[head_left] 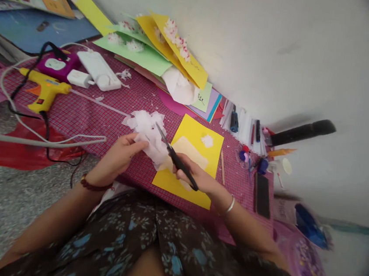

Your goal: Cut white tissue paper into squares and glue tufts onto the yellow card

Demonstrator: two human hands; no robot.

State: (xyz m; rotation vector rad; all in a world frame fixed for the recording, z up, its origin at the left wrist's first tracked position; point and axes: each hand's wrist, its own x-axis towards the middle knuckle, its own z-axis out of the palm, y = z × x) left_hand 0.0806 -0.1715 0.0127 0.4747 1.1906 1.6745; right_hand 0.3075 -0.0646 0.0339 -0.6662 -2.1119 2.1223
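Observation:
Between the thumb and fingers of my left hand [120,154] is a piece of thin white tissue paper [155,150]. My right hand [194,172] is closed round the black handles of a pair of scissors [181,166]. The grey blades point up and left across the tissue paper; whether they are parted is hard to make out. Beneath my right hand lies a yellow sheet [188,129] with a cream-coloured paper piece [191,151] and a small white paper tuft [207,140] on it. Behind my left hand sits a pile of crumpled white tissue [140,120].
A yellow glue gun [46,90] with its cord lies at the left, beside a white power strip [99,70]. Green and yellow cards [181,45] lean on the wall. A phone [262,194] and a wooden stick [222,168] are at the right of the checked tablecloth [231,191].

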